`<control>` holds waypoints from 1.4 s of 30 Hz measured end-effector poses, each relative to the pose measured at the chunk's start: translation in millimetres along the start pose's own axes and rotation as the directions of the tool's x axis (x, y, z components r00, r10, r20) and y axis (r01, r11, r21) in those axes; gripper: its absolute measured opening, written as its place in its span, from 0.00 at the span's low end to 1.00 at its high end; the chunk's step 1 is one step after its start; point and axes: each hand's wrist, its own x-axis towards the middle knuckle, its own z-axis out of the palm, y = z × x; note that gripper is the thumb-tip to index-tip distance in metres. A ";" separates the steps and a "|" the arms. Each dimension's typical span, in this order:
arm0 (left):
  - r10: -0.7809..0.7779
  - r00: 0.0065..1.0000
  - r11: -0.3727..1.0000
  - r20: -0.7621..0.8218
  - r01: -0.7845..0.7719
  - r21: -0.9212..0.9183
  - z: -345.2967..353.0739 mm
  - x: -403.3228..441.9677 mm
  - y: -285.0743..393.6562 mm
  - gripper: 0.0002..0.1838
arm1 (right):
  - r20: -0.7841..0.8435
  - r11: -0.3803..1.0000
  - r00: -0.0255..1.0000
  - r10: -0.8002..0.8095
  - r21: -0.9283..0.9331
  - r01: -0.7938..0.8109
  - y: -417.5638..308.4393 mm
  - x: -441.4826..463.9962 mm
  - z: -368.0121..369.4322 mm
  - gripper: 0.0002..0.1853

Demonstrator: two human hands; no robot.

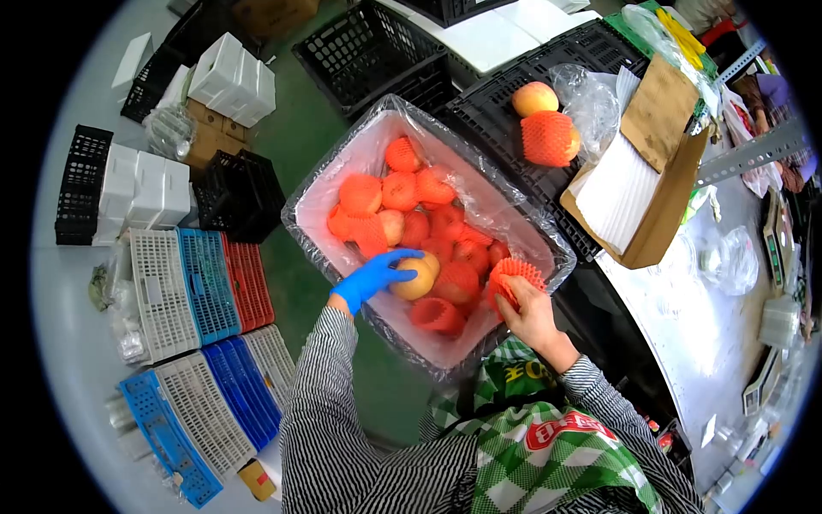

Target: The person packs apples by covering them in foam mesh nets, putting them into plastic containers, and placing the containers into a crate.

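Observation:
A bare peach [414, 279] is held by my left hand [373, 277], which wears a blue glove, over the lower part of a plastic-lined crate [512, 224]. To its right, my bare right hand [529, 317] grips a red foam net [516, 276] at the crate's right side. Several fruits in red foam nets [360, 195] fill the middle of the crate. An open, round foam net [437, 316] lies just below the peach, between my two hands.
Beyond the crate, a black crate top [497, 116] bears a bare peach [534, 99] and a netted one [548, 140]. Right of these is a cardboard box [658, 231] with white sheets. Black crates [368, 51] stand behind; coloured baskets [205, 287] are at left.

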 end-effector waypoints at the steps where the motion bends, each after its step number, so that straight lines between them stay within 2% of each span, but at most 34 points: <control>1: -0.028 0.999 0.999 0.031 0.028 0.027 -6.9 4.3 -3.9 0.26 | 0.002 1.000 1.000 -0.002 -0.005 0.002 -1.7 0.9 -1.1 0.16; 3: -0.088 0.992 0.993 0.093 0.080 0.086 -19.4 12.1 -10.8 0.26 | 0.002 1.000 1.000 -0.004 -0.026 0.004 -2.6 1.4 -0.6 0.15; 6: -0.213 0.973 0.973 0.093 0.202 0.114 -16.3 3.2 24.1 0.24 | -0.010 0.998 1.000 -0.010 -0.064 0.009 -2.1 1.4 2.9 0.14; 9: -0.175 0.971 0.984 0.162 0.169 0.052 -31.1 16.5 5.2 0.23 | -0.024 0.995 0.999 -0.037 -0.097 0.034 0.7 1.6 5.5 0.14; 12: -0.195 0.970 0.981 0.145 0.194 0.026 -34.9 21.1 1.9 0.24 | -0.025 0.993 0.999 -0.038 -0.114 0.035 2.2 1.4 7.0 0.14; 13: -0.144 0.971 0.974 0.190 0.173 -0.143 -31.2 21.2 2.8 0.25 | -0.022 0.994 1.000 -0.016 -0.108 0.013 2.3 1.4 6.7 0.14; 15: -0.025 0.967 0.872 0.253 0.145 -0.468 -15.8 19.2 6.5 0.26 | -0.004 0.997 1.000 0.030 -0.066 -0.030 0.8 2.4 5.4 0.18; 17: -0.028 0.970 0.795 0.242 0.168 -0.583 7.7 14.1 22.1 0.28 | 0.028 0.997 0.997 0.076 0.007 -0.076 -5.3 7.1 4.0 0.25; 18: -0.031 0.971 0.749 0.236 0.179 -0.638 20.6 11.8 25.6 0.29 | 0.098 0.987 0.988 0.117 0.100 -0.127 -10.6 9.0 3.6 0.31; 19: 0.112 0.979 0.927 0.172 -0.041 -0.373 33.6 9.3 23.2 0.27 | 0.170 0.966 0.974 0.149 0.187 -0.181 -17.1 11.5 3.4 0.37; 20: 0.253 0.962 0.967 0.104 -0.249 -0.049 46.7 6.7 20.8 0.25 | 0.245 0.933 0.954 0.172 0.270 -0.238 -22.0 14.0 4.3 0.42; 21: 0.273 0.961 0.962 0.040 -0.274 0.015 58.9 2.0 21.1 0.23 | 0.264 0.943 0.957 0.118 0.273 -0.191 -24.6 17.5 5.9 0.48; 22: 0.253 0.968 0.967 -0.002 -0.253 -0.017 69.5 0.1 25.3 0.20 | 0.283 0.950 0.957 0.061 0.276 -0.143 -27.0 20.8 7.4 0.55; 24: 0.211 0.974 0.972 -0.086 -0.218 -0.086 90.9 -3.9 33.5 0.15 | 0.267 0.878 0.949 0.169 0.396 -0.268 -27.1 20.4 9.6 0.56; 25: 0.004 0.999 0.940 -0.054 -0.022 -0.341 88.3 -0.1 36.8 0.15 | 0.264 0.838 0.944 0.200 0.453 -0.304 -22.0 17.8 12.4 0.56; 27: -0.181 0.982 0.884 -0.057 0.137 -0.446 86.4 3.8 35.4 0.15 | 0.277 0.788 0.929 0.246 0.502 -0.358 -21.6 16.2 9.7 0.55; 29: -0.131 0.966 0.978 -0.222 0.090 -0.186 86.7 11.0 20.9 0.16 | 0.376 0.649 0.878 0.296 0.595 -0.474 -21.6 15.4 6.1 0.48; 31: 0.054 0.949 0.998 -0.310 -0.047 0.028 88.2 9.5 17.7 0.17 | 0.488 0.483 0.811 0.323 0.652 -0.585 -18.5 13.8 4.8 0.44; 33: 0.336 0.890 0.939 -0.307 -0.291 0.185 87.6 3.8 21.5 0.22 | 0.603 0.297 0.731 0.319 0.669 -0.681 -10.4 13.3 6.8 0.44; 36: 0.381 0.924 0.907 -0.029 -0.367 0.209 98.7 -19.4 49.4 0.32 | 0.714 0.149 0.599 0.362 0.590 -0.794 -10.5 11.6 4.7 0.42; 37: 0.415 0.910 0.894 -0.003 -0.407 0.190 97.7 -12.6 41.6 0.34 | 0.731 0.083 0.579 0.363 0.593 -0.801 -12.6 11.6 2.8 0.39; 40: 0.311 0.950 0.944 -0.008 -0.308 0.115 89.3 -8.4 37.2 0.33 | 0.742 -0.084 0.560 0.368 0.626 -0.775 -17.7 9.8 -1.2 0.34; 42: 0.209 0.974 0.970 -0.091 -0.218 -0.106 87.5 -5.2 26.7 0.32 | 0.738 -0.048 0.535 0.411 0.604 -0.795 -20.8 10.4 -8.7 0.31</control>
